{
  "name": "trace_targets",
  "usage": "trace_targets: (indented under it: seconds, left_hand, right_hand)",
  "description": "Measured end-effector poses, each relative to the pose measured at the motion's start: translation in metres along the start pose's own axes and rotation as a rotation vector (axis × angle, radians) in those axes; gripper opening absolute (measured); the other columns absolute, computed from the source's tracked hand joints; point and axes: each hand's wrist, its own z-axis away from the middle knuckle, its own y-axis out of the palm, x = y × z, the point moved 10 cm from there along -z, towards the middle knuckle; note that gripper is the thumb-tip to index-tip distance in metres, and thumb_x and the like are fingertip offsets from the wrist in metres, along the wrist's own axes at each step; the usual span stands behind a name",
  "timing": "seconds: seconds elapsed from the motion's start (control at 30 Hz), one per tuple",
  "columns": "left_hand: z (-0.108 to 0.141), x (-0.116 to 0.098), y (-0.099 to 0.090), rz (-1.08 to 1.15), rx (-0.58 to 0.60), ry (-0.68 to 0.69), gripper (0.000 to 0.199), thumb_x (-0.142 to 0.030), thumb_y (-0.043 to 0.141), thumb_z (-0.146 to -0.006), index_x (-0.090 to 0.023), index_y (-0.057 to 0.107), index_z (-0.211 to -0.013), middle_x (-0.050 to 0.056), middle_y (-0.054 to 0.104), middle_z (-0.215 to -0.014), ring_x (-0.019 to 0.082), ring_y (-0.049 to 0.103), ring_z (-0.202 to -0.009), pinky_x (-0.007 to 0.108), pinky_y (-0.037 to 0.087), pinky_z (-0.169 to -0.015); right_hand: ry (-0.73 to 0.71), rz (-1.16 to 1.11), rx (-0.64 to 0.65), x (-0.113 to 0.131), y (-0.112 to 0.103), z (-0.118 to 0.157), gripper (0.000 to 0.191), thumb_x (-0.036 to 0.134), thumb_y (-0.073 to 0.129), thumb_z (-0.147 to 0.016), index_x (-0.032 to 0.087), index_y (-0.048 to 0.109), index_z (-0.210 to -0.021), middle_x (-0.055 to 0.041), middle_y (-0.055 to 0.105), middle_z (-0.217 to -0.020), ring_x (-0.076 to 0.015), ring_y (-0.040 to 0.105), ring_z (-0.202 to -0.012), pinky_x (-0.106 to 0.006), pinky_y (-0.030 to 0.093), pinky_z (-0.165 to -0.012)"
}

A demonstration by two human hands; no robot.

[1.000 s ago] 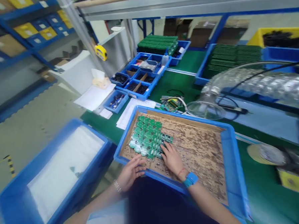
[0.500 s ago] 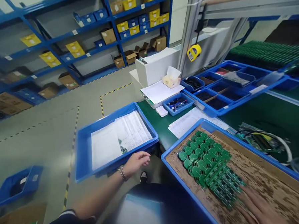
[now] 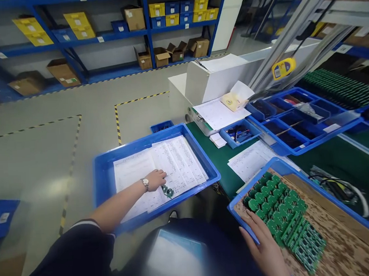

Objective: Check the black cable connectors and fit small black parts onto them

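My left hand (image 3: 155,180), with a metal watch (image 3: 145,183) on its wrist, is over printed papers (image 3: 179,165) inside a blue tray (image 3: 204,163). Its fingers are loosely bent and slightly apart, just above small round green circuit boards (image 3: 168,191). I see nothing held in it. My right hand (image 3: 260,239) lies across the near rim of a second blue tray (image 3: 277,163), fingers stretched inside and thumb spread outside. Beside its fingertips, rows of rounded green circuit boards (image 3: 271,197) and a block of panel boards (image 3: 309,242) lie on brown cardboard (image 3: 341,245).
A blue pen box (image 3: 240,133), loose papers (image 3: 250,159) and a clipboard of sheets (image 3: 217,113) lie on the green bench. A divided blue bin (image 3: 295,124) stands behind, with a yellow tape measure (image 3: 283,68) hanging nearby. Cables (image 3: 341,183) lie at the right.
My left hand has moved forward into the paper-lined tray, beside the small boards. My right hand has moved off the panel boards to the tray's near rim. The view has turned.
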Motion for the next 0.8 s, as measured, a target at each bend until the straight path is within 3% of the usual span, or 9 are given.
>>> trace_targets:
  seconds: [0.13, 0.23, 0.3, 0.4, 0.47, 0.57, 0.67, 0.73, 0.8]
  left_hand:
    - [0.027, 0.019, -0.027, -0.043, -0.055, 0.018, 0.018, -0.006, 0.046, -0.071, -0.02, 0.057, -0.067, 0.005, 0.058, -0.085, 0.02, 0.045, -0.099, 0.04, 0.023, -0.094]
    - [0.059, 0.037, -0.065, -0.064, -0.111, -0.044, 0.021, -0.011, 0.04, -0.077, -0.022, 0.059, -0.078, 0.003, 0.059, -0.079, 0.017, 0.05, -0.085, 0.044, 0.016, -0.098]
    - [0.071, 0.029, -0.094, -0.062, -0.171, -0.044, 0.027, -0.011, 0.035, -0.079, -0.023, 0.06, -0.084, 0.003, 0.059, -0.08, 0.017, 0.049, -0.086, 0.044, 0.012, -0.099]
    - [0.064, -0.026, -0.122, 0.017, -0.263, 0.098, 0.035, -0.006, 0.033, -0.076, -0.024, 0.061, -0.085, 0.003, 0.059, -0.077, 0.019, 0.046, -0.089, 0.043, 0.009, -0.101]
    - [0.048, -0.083, -0.12, 0.074, -0.277, 0.274, 0.033, -0.006, 0.036, -0.075, -0.026, 0.061, -0.081, 0.004, 0.059, -0.074, 0.02, 0.047, -0.088, 0.042, 0.013, -0.101]
    - [0.033, -0.166, -0.103, 0.042, -0.349, 0.571, 0.023, -0.013, 0.043, -0.076, -0.026, 0.062, -0.073, 0.006, 0.06, -0.076, 0.022, 0.049, -0.088, 0.039, 0.027, -0.095]
    - [0.025, -0.213, -0.078, -0.057, -0.318, 0.729, 0.019, -0.016, 0.046, -0.075, -0.024, 0.062, -0.069, 0.008, 0.061, -0.073, 0.023, 0.053, -0.083, 0.037, 0.037, -0.084]
    - [0.026, -0.223, -0.073, -0.031, -0.28, 0.771, 0.019, -0.016, 0.047, -0.076, -0.025, 0.063, -0.074, 0.008, 0.063, -0.08, 0.023, 0.054, -0.088, 0.036, 0.037, -0.085]
    - [0.032, -0.215, -0.079, 0.045, -0.303, 0.776, 0.024, -0.016, 0.044, -0.077, -0.027, 0.062, -0.089, 0.009, 0.061, -0.1, 0.023, 0.049, -0.104, 0.037, 0.032, -0.093]
  right_hand:
    - [0.031, -0.007, 0.006, 0.004, 0.002, -0.005, 0.034, 0.037, 0.042, -0.081, 0.023, 0.051, -0.11, -0.0084, 0.045, -0.123, -0.026, 0.045, -0.112, -0.041, 0.04, -0.093]
    - [0.034, -0.059, 0.056, 0.008, 0.013, -0.014, 0.035, 0.038, 0.046, -0.078, 0.023, 0.053, -0.109, -0.0086, 0.047, -0.123, -0.0272, 0.045, -0.112, -0.044, 0.038, -0.094]
    - [0.056, -0.143, 0.118, 0.02, 0.02, -0.029, 0.036, 0.04, 0.051, -0.075, 0.022, 0.055, -0.107, -0.0087, 0.048, -0.123, -0.0281, 0.045, -0.112, -0.045, 0.037, -0.095]
    - [0.151, -0.437, 0.344, 0.062, 0.037, -0.059, 0.044, 0.039, 0.053, -0.075, 0.022, 0.049, -0.115, -0.0084, 0.049, -0.123, -0.025, 0.046, -0.112, -0.042, 0.038, -0.095]
    - [0.227, -0.774, 0.504, 0.103, 0.047, -0.079, 0.043, 0.039, 0.046, -0.08, 0.02, 0.045, -0.119, -0.0091, 0.052, -0.119, -0.0214, 0.051, -0.106, -0.039, 0.042, -0.09]
    - [0.3, -1.007, 0.491, 0.139, 0.053, -0.112, 0.042, 0.039, 0.052, -0.076, 0.017, 0.051, -0.112, -0.0071, 0.06, -0.107, -0.0201, 0.055, -0.098, -0.037, 0.043, -0.088]
    - [0.41, -1.082, 0.434, 0.132, 0.07, -0.128, 0.036, 0.035, 0.058, -0.071, 0.014, 0.058, -0.1, -0.0056, 0.066, -0.09, -0.0207, 0.059, -0.086, -0.038, 0.044, -0.083]
    - [0.496, -1.111, 0.357, 0.11, 0.076, -0.129, 0.033, 0.033, 0.06, -0.068, 0.012, 0.061, -0.093, -0.0064, 0.067, -0.085, -0.023, 0.061, -0.083, -0.04, 0.045, -0.082]
    - [0.583, -1.11, 0.247, 0.078, 0.073, -0.125, 0.032, 0.033, 0.062, -0.065, 0.01, 0.062, -0.089, -0.0075, 0.068, -0.081, -0.0254, 0.062, -0.08, -0.043, 0.046, -0.08]
